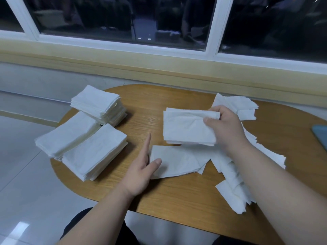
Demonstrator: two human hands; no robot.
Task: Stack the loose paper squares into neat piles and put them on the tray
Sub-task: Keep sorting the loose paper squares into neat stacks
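One oval desk (177, 197) of wood-grain laminate fills the middle of the frame, below a white-framed window with dark glass. Three neat piles of soft, crinkled white paper squares sit at its left: a thick one furthest up (99, 105), a second (69, 133) at the left rim, and a third (95, 152) nearest the camera, touching the second. I cannot make out a separate tray.

Loose squares (235, 175) sprawl down the right side, overlapping at odd angles, corners fanned out.

At centre the right hand (224, 126) grasps a thin bundle (187, 128) by its right edge, pinched between thumb and fingers and lifted off the desk. Its long axis runs left to right.

Below it the left hand (141, 168) is released, fingers straight, thumb resting on the edge of one flat square (175, 163).

The finished piles lie left of the bundle, and the left hand is nearer them. The bundle would probably need squaring with both hands before crossing leftward, since the limp sheets could slip askew.
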